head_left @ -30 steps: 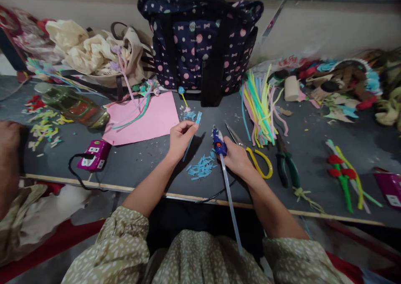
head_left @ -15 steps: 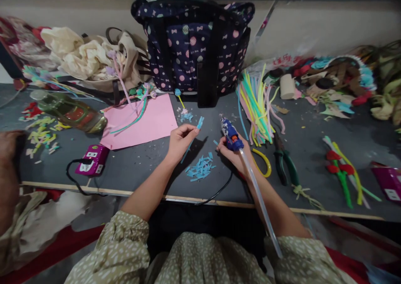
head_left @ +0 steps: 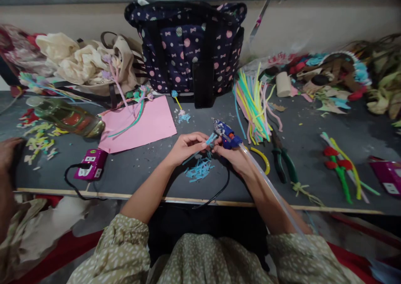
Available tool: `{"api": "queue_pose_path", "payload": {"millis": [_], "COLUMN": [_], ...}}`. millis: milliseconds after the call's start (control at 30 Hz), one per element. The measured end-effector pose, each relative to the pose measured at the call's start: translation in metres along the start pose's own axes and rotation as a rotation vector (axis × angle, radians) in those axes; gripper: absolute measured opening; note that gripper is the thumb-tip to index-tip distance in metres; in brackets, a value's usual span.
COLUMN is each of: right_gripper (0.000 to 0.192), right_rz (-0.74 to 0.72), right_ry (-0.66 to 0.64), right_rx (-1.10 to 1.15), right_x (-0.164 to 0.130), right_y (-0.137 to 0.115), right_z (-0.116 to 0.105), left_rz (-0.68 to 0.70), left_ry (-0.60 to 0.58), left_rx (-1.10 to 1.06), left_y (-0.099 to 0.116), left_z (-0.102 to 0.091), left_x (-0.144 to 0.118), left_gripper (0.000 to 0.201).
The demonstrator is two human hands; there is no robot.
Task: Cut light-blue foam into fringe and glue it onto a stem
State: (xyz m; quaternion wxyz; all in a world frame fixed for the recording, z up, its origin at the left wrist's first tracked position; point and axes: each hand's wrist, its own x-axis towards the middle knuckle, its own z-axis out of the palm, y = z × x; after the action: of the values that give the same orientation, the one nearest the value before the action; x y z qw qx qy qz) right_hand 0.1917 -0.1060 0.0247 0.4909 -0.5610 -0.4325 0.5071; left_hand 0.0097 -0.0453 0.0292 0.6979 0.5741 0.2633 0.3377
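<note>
My left hand (head_left: 189, 147) pinches a blue pipe cleaner (head_left: 190, 159), its upper end carrying short blue pieces (head_left: 211, 139). Close beside it, my right hand (head_left: 230, 153) is closed around a blue hot glue gun (head_left: 227, 135) with a long clear glue stick (head_left: 272, 186) trailing from its back. The right fingertips meet the blue pieces; whether they also pinch a separate piece I cannot make out. Below the hands lies a pile of cut blue pieces (head_left: 199, 170). A finished-looking blue flower on a yellow stem (head_left: 178, 102) lies farther back.
Pink paper (head_left: 147, 127) and a bottle (head_left: 70, 119) lie left, near a purple power socket (head_left: 90, 164). Pipe cleaners (head_left: 254, 106), pliers (head_left: 283, 158) and red flowers (head_left: 338, 163) are to the right. A patterned bag (head_left: 178, 50) stands behind. Another person's hand (head_left: 9, 152) rests far left.
My right hand has brought the glue gun leftward and its fingers up to the blue pieces in my left hand. My left hand has shifted slightly right and down. The view has tilted a little.
</note>
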Motion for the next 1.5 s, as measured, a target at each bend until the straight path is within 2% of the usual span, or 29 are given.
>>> {"api": "queue_pose_path", "payload": {"millis": [233, 433, 567, 867, 1067, 1267, 1500], "right_gripper": [0.023, 0.029, 0.032, 0.033, 0.035, 0.030, 0.024], "right_rz": [0.001, 0.005, 0.036, 0.045, 0.050, 0.008, -0.074], "right_ry": [-0.001, 0.016, 0.040, 0.023, 0.027, -0.011, 0.036], "right_rx": [0.011, 0.043, 0.085, 0.145, 0.164, 0.148, 0.115], "right_x": [-0.001, -0.002, -0.002, -0.002, -0.001, 0.000, 0.000], "right_y": [-0.004, -0.006, -0.007, -0.003, 0.002, 0.006, 0.002], "right_z": [0.000, 0.001, 0.002, 0.001, 0.000, -0.003, -0.004], "left_rz": [-0.013, 0.023, 0.023, 0.012, -0.009, -0.007, 0.003], "left_ry": [-0.005, -0.013, 0.027, -0.010, 0.019, 0.006, 0.056], "left_rx": [-0.008, 0.002, 0.005, -0.023, -0.013, -0.011, 0.018], "left_y": [-0.003, -0.006, -0.005, -0.008, -0.010, -0.007, -0.006], "left_z": [0.001, 0.000, -0.001, -0.001, -0.003, -0.001, -0.001], "left_x": [0.001, 0.001, 0.003, 0.002, 0.003, 0.003, 0.003], "left_gripper": [0.020, 0.015, 0.018, 0.019, 0.018, 0.020, 0.020]}}
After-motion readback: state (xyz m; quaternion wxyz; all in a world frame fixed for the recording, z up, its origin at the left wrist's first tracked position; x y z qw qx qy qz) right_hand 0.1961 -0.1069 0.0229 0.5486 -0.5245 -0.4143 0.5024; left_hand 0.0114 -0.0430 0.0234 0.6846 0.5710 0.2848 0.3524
